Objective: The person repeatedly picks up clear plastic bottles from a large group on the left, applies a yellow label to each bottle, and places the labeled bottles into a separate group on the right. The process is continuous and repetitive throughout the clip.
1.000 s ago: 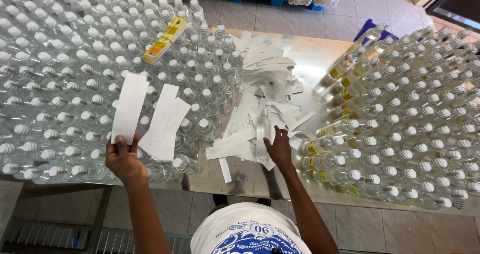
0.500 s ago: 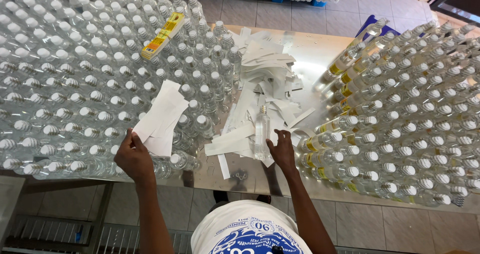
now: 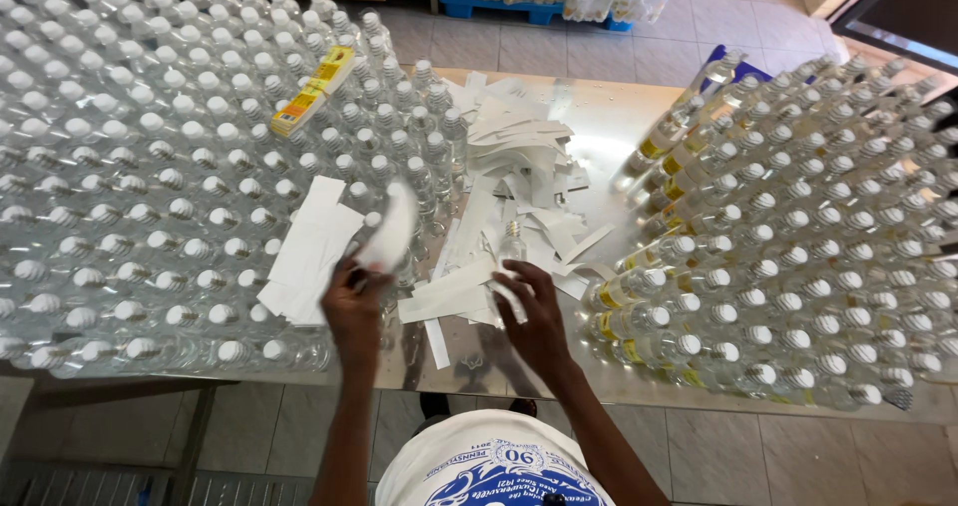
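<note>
White paper is curling in my left hand (image 3: 356, 301): I am pinching one blurred label strip (image 3: 391, 229) between thumb and fingers, just over the stack of label strips (image 3: 304, 252) lying across the white-capped clear bottles (image 3: 150, 197) on the left; my right hand (image 3: 534, 316) is resting with fingers spread on the heap of peeled backing strips (image 3: 499, 217), beside a single small bottle (image 3: 512, 244) standing uncapped among them. I am judging that a careless sweep of the left wrist could be knocking the stack off the caps, or toppling the near bottles; the right could be tipping that open bottle. Room is narrow: only the steel table (image 3: 609, 127) strip between the left block and the yellow-labelled bottles (image 3: 659, 296) on the right is lying open, and its near edge is sitting just under my forearms.
</note>
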